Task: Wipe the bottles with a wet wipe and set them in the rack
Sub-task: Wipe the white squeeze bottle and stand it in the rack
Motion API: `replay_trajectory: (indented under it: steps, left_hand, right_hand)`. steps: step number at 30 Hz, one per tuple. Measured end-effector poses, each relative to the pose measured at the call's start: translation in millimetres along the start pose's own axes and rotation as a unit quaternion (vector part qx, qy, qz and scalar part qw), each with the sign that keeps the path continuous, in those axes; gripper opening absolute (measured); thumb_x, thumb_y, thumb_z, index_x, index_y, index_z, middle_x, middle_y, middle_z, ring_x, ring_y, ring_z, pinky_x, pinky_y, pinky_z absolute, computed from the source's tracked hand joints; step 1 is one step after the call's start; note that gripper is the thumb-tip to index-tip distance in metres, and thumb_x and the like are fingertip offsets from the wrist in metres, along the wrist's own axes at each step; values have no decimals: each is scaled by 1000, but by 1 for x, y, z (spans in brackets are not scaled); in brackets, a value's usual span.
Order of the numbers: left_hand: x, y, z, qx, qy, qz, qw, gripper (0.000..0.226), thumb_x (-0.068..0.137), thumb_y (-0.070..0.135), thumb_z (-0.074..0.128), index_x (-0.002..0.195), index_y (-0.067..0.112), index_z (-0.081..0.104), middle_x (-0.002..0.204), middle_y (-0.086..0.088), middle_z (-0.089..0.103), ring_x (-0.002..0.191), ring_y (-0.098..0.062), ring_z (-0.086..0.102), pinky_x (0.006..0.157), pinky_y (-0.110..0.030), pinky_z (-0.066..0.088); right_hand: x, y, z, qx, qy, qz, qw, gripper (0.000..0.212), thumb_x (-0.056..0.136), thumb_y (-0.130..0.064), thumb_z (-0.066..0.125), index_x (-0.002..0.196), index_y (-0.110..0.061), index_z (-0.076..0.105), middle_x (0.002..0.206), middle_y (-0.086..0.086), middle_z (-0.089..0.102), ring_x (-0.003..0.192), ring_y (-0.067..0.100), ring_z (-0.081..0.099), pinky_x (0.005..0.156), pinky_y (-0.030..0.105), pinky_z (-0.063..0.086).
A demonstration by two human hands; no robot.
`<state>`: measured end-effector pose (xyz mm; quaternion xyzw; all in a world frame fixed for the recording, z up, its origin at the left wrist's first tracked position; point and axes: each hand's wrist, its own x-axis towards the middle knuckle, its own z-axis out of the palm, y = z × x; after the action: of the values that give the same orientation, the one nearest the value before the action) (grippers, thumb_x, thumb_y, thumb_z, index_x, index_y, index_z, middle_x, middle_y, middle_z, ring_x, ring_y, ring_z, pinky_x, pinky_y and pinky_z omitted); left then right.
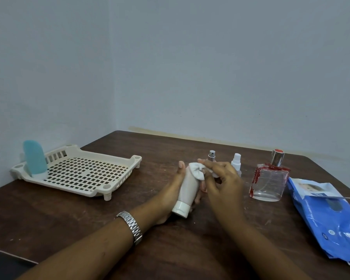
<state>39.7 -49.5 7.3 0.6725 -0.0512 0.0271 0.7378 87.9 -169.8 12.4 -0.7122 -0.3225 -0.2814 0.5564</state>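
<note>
One blue bottle (35,160) stood in the rack (117,162), the left hand (176,190) gripped a white tube (187,190) while the right hand (220,184) pinched the wipe (197,170) against it, and three more bottles (268,182) waited on the table (69,219).

The blue wipes pack (329,217) carries white print and small round marks, all too blurred to read.

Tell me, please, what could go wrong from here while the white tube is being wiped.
The right hand pinches the wipe just in front of the silver-topped spray bottle and the white spray bottle; a wide stroke could tip them. The left hand holds the white tube, which may slip once wet.
</note>
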Motion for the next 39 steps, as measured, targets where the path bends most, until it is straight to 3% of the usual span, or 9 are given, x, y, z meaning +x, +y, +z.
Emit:
replay_trajectory:
  steps: [3,6,10,13,16,23,29,34,39]
  left_hand:
    - [0,-2,-2,-6,-14,-21,1000,77,77,74,16,74,10,59,60,-7,55,46,-13,51,45,-22,43]
    - [2,-3,-3,-19,-5,-24,1000,80,76,75,13,74,10,60,59,-7,54,47,-14,50,45,-22,42]
    - [4,-4,-3,-61,38,-10,997,80,80,73,14,69,13,67,56,-8,56,48,-16,53,46,-21,43]
    - [5,-5,-2,-91,90,-8,992,74,87,68,19,68,19,72,59,-8,60,51,-17,57,48,-24,45]
    - [10,-10,-7,-87,121,-15,989,67,92,64,20,83,14,65,63,-5,67,58,-16,64,54,-26,50]
    - [11,-7,-13,-144,158,5,977,73,72,77,31,81,12,64,72,-8,60,67,-19,60,61,-28,49]
    - [14,-2,-13,-174,247,33,953,72,86,70,26,79,7,60,58,-11,53,49,-18,52,48,-22,45]
    - [13,0,-17,-179,242,38,953,73,90,69,23,82,9,63,63,-11,56,53,-19,55,52,-25,46]
    - [4,0,-6,-138,173,25,975,62,95,56,31,80,5,65,63,-11,66,51,-19,62,45,-23,50]
  right_hand:
    - [3,4,-2,-3,48,24,999,32,85,-3,62,105,-28,67,90,2,58,76,5,55,63,7,41]
    - [3,0,-3,-7,70,13,997,29,86,-3,63,106,-22,68,89,-7,53,78,2,52,64,6,40]
    - [-7,-5,8,0,-26,-29,999,22,88,-4,60,106,-14,70,104,-21,55,99,-14,49,81,2,37]
    - [-11,-2,11,-23,-65,-67,995,27,87,-1,60,108,-14,70,111,-11,63,107,-13,49,91,5,37]
    - [-15,-5,10,-63,-113,-130,983,30,84,-4,56,106,-18,70,107,-9,65,102,0,54,89,10,40]
    - [-20,-17,8,-47,-208,-152,965,23,84,-12,58,100,-21,72,94,-11,65,90,6,56,80,15,43]
    - [-20,-20,2,-37,-269,-167,948,18,81,-15,58,88,-23,72,91,-18,55,89,3,51,76,11,39]
    - [-20,-11,7,34,-213,-121,969,26,79,-4,63,89,-26,73,93,-14,58,92,8,59,77,22,49]
    - [-12,-5,6,62,-130,-69,987,30,78,0,62,87,-26,74,94,-11,61,90,4,60,76,15,47]
